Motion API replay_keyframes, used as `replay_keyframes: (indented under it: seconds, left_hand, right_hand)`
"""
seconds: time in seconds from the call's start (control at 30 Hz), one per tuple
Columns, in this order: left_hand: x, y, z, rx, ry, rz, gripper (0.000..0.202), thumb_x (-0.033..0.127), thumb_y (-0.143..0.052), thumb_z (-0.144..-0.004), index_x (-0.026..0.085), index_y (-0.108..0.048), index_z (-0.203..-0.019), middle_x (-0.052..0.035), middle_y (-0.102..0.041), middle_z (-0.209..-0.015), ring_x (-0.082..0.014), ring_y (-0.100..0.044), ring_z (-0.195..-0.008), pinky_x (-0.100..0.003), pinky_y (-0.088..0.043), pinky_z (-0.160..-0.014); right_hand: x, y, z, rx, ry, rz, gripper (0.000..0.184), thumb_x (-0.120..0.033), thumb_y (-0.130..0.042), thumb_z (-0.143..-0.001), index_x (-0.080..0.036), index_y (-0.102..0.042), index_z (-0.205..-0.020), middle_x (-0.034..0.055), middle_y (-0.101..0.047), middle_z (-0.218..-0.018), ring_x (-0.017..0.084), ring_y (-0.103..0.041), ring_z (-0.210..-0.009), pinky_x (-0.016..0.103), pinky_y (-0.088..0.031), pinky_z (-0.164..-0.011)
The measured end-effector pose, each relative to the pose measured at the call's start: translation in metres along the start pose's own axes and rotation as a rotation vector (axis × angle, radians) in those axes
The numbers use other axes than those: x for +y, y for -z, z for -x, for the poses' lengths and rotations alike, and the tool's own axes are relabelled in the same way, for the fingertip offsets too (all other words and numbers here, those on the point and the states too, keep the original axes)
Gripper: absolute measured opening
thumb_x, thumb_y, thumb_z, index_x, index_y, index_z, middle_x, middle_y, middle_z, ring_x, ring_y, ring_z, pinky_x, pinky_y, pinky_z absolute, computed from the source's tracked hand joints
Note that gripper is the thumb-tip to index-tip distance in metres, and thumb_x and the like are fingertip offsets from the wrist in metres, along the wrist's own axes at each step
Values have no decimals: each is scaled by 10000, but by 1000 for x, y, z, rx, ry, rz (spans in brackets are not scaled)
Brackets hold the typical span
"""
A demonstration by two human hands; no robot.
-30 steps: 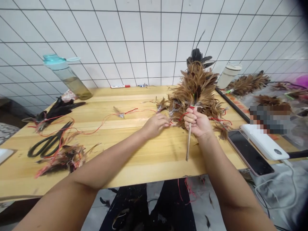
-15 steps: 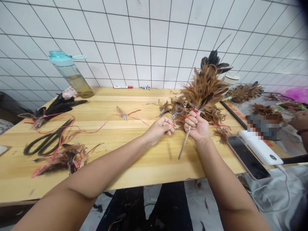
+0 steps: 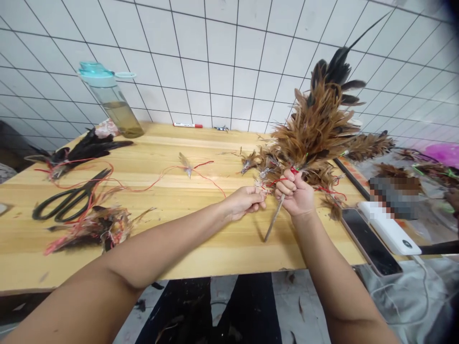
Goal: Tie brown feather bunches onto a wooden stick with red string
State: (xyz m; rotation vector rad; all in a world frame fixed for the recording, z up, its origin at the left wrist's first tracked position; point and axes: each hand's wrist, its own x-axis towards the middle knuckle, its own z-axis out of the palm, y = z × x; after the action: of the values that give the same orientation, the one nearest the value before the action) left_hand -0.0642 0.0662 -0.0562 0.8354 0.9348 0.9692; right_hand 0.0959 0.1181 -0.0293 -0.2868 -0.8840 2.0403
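My right hand (image 3: 297, 193) is closed around the thin wooden stick (image 3: 274, 220) of a feather duster (image 3: 315, 119). Brown feathers fan out above the fist, with long black ones at the tip, and red binding (image 3: 294, 170) shows at their base. My left hand (image 3: 247, 200), fingers pinched together, is just left of the stick. A red string (image 3: 270, 183) stretches between it and the duster; its end inside the fingers is hidden. Small bunches of brown feathers (image 3: 265, 160) lie on the table behind both hands.
Black scissors (image 3: 77, 198), a red-tinged feather pile (image 3: 96, 229), black feathers (image 3: 79, 150) and a tilted bottle (image 3: 116, 102) occupy the left. A marker (image 3: 187, 125) lies by the wall. On the right are a phone (image 3: 371, 241), a white power bank (image 3: 390, 229) and another person's hand (image 3: 452, 197).
The duster's feathered end now reaches higher and further right, its black tip more spread in view. My left hand has shifted slightly right, nearer the stick. The camera view has turned a little.
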Motion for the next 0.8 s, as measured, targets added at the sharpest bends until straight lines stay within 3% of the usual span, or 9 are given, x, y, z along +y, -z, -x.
replay_keyframes:
  seconds: [0.17, 0.43, 0.57, 0.8]
  left_hand:
    - [-2, -4, 0, -4, -73, 166, 122, 101, -619, -726, 139, -523, -790, -38, -657, -710, -45, -518, -494, -143, -227, -420]
    - [5, -3, 1, -55, -136, 485, 211, 1, -694, -671, 63, -649, -867, -67, -644, -804, -42, -549, -643, -139, -333, -507]
    - [10, -2, 1, -67, -139, 522, 94, 91, -698, -743, 54, -659, -820, -65, -629, -780, -53, -557, -652, -145, -349, -498]
    - [15, 6, -2, -15, -196, 388, 200, 148, -777, -677, 62, -602, -721, -36, -617, -657, -39, -530, -572, -134, -324, -485]
  right_hand:
    - [4, -6, 1, -9, -12, 53, 366, -408, -648, -820, -206, -378, -679, -97, -122, -512, 81, -25, -450, 173, -208, -418]
    - [9, -3, -2, 11, -31, 72, 368, -432, -645, -817, -207, -385, -687, -98, -120, -520, 80, -5, -452, 171, -181, -401]
    - [9, -2, -3, 23, -33, 89, 370, -441, -633, -824, -208, -384, -680, -96, -111, -520, 84, -5, -454, 167, -180, -393]
    - [13, 1, -5, 25, -109, 44, 359, -422, -645, -824, -193, -407, -684, -106, -144, -509, 67, -43, -438, 146, -195, -384]
